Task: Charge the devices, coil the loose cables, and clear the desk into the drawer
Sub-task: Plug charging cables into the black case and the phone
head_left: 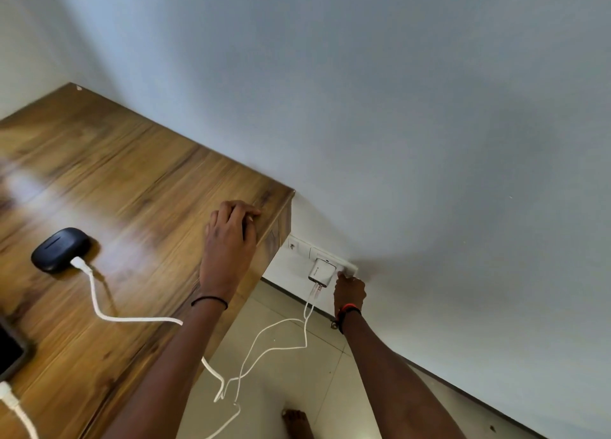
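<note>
Touching wall switch (349, 269) w/ curled R hand (348, 294) (holds nothing); L hand (229, 240) relaxed on desk (132, 174).

The light I get is soft and fairly even on the pale wall (363, 58), where a broad diffuse shadow spreads from 4 o'clock up toward 2. The tabletop (132, 174) shows whitish glare patches around 9 o'clock, and its grain is smeared by blur. Straight lines bow near the edges.

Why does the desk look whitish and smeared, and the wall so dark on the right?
Head view: glare whitens the desk, motion blur smears its grain; a soft shadow darkens the wall above the right hand; the wide lens skews straight edges.
</note>
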Tool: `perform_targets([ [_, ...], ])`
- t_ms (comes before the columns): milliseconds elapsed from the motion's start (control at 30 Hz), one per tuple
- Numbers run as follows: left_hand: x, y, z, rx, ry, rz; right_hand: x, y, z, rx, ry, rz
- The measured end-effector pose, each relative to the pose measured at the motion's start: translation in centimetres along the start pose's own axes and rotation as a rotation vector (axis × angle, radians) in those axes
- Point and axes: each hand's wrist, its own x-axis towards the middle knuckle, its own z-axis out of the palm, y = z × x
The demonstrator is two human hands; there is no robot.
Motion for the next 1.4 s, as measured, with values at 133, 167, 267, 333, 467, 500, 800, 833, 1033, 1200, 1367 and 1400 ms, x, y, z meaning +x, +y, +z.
perform_targets([
  [133, 0.1, -0.1, 0.1, -0.022, -0.011, -0.015, 0.1, 0.1, -0.2, 0.07, 0.026, 0.034],
  [167, 0.0, -0.1, 0.1, -0.024, -0.013, -0.015, 0.0, 0.1, -0.2, 0.09, 0.028, 0.028],
  [267, 0.0, -0.3, 0.2, -0.028, -0.012, -0.015, -0.3, 0.1, -0.5, 0.099, 0.038, 0.009],
  [333, 0.0, -0.3, 0.2, -0.031, -0.009, -0.015, -0.2, 0.0, -0.5, 0.098, 0.041, 0.004],
  [467, 0.0, -0.3, 0.3, -0.037, -0.004, -0.017, 0.4, 0.0, 0.0, 0.081, 0.041, 0.022],
  [500, 0.0, -0.4, 0.3, -0.036, -0.005, -0.015, 0.6, 0.1, 0.2, 0.068, 0.038, 0.029],
  [800, 0.0, -0.3, 0.3, -0.021, 0.016, -0.004, -1.0, -1.0, -0.5, 0.107, -0.019, 0.042],
  [833, 0.0, -0.3, 0.3, -0.02, 0.018, -0.002, -2.4, -1.5, -0.9, 0.132, -0.031, 0.028],
  [1033, 0.1, -0.2, 0.2, -0.04, 0.013, -0.01, -9.5, -4.0, -2.7, 0.284, -0.097, -0.041],
  [1200, 0.4, -0.4, -1.2, -0.119, -0.152, -0.033, -16.5, -7.3, -3.5, 0.338, -0.205, -0.143],
  [1367, -0.1, -0.8, -6.1, -0.332, -0.044, -0.188, -22.8, -11.3, -3.1, 0.338, -0.379, -0.314],
  [1400, -0.5, -1.0, -7.2, -0.352, 0.012, -0.209, -24.0, -12.1, -2.9, 0.333, -0.416, -0.344],
])
